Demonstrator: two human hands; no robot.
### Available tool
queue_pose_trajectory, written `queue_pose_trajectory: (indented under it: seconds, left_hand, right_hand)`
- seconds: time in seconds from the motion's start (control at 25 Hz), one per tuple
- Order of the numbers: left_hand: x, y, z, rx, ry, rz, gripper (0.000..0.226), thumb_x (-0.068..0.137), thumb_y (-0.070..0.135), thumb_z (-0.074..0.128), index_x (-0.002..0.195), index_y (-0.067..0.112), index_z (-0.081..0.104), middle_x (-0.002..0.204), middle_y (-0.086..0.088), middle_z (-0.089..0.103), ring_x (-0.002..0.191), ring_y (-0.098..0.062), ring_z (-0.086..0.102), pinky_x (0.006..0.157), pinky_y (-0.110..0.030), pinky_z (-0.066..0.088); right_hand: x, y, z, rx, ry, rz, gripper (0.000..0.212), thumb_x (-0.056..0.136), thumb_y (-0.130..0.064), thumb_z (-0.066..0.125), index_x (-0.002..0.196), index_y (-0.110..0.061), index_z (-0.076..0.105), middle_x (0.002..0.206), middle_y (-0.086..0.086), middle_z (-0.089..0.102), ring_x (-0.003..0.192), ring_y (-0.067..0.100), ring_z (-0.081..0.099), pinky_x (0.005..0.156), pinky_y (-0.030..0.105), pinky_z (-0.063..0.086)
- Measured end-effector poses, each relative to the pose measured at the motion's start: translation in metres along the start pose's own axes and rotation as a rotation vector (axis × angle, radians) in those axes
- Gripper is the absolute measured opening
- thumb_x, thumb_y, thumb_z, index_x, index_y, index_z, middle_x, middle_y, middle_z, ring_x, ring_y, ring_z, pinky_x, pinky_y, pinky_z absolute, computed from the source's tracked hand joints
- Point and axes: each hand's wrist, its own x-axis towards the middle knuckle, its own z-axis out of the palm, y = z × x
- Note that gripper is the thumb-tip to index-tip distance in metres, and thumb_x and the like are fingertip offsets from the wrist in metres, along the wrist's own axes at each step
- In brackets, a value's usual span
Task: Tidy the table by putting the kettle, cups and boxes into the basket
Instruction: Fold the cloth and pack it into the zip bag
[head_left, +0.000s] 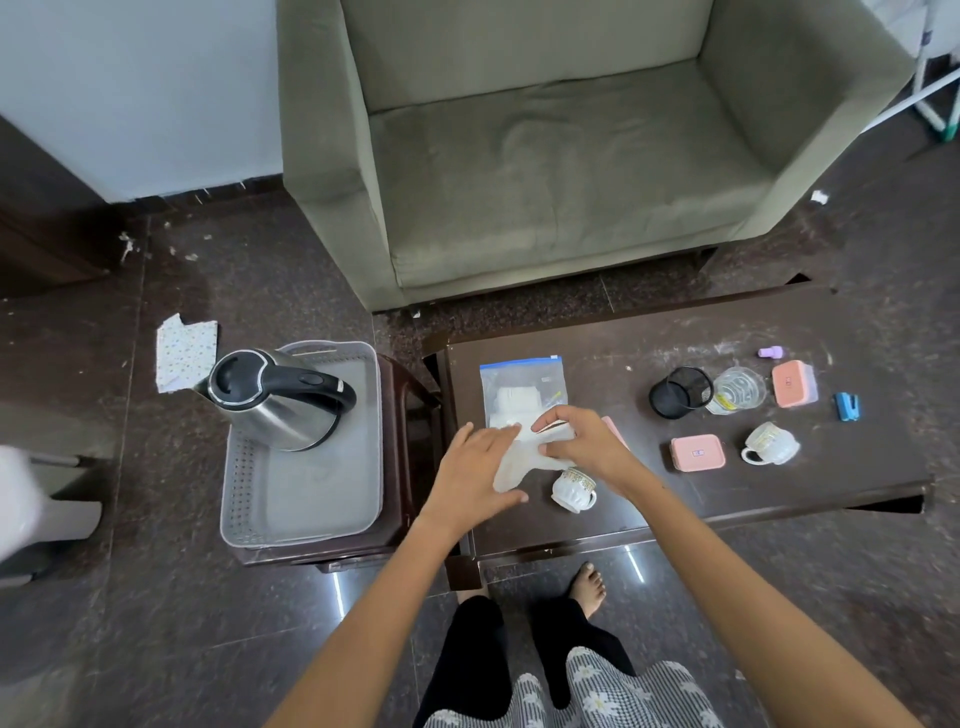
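A steel kettle (280, 400) with a black lid and handle stands in the far end of the grey basket (358, 499), left of the dark table (779, 499). One white cup (574, 488) lies tipped near the table's front edge and another (769, 442) to the right. Two pink boxes (697, 452) (794, 383) sit on the right half. A third pink box (617, 428) peeks out behind my right wrist. My right hand (576, 441) pinches a thin white plastic piece (519, 462). My left hand (475, 467) lies flat against it, fingers apart.
A zip bag (522, 387) with white contents lies beyond my hands. A black mesh pot (680, 392), a glass (738, 389), a blue stapler (848, 406) and a small purple item (770, 353) are on the table's right. A grey armchair (545, 171) stands behind; the basket rests on a low stool (410, 415).
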Motion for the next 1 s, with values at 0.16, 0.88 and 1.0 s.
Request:
queue_pose_trajectory:
  seconds: [0.16,0.88,1.0]
  left_hand:
    - [0.008,-0.002,0.007,-0.082,0.163,-0.017,0.031,0.085,0.009,0.054,0.114,0.010,0.066,0.102,-0.012,0.072,0.091,-0.033,0.067,0.079,-0.040,0.054]
    - [0.039,-0.014,-0.001,-0.214,0.023,-0.086,0.021,0.090,0.021,0.060,0.098,0.007,0.073,0.089,-0.010,0.074,0.081,-0.025,0.067,0.074,-0.034,0.050]
    - [0.065,0.016,0.003,-0.216,0.055,-0.115,0.023,0.090,0.013,0.057,0.109,0.007,0.069,0.098,-0.010,0.073,0.090,-0.027,0.065,0.079,-0.034,0.051]
  right_hand:
    - [-0.001,-0.002,-0.009,-0.003,0.014,-0.054,0.020,0.079,0.006,0.062,0.086,-0.011,0.071,0.081,-0.002,0.065,0.072,0.008,0.055,0.062,0.016,0.042]
    - [-0.017,0.013,-0.036,-0.179,0.181,-0.082,0.030,0.083,0.006,0.061,0.104,-0.011,0.073,0.077,0.007,0.072,0.055,0.003,0.061,0.054,0.005,0.044]
    - [-0.024,0.031,-0.075,-0.201,0.287,-0.063,0.030,0.085,0.002,0.062,0.105,-0.017,0.074,0.084,-0.002,0.073,0.057,-0.005,0.061,0.056,0.005,0.047]
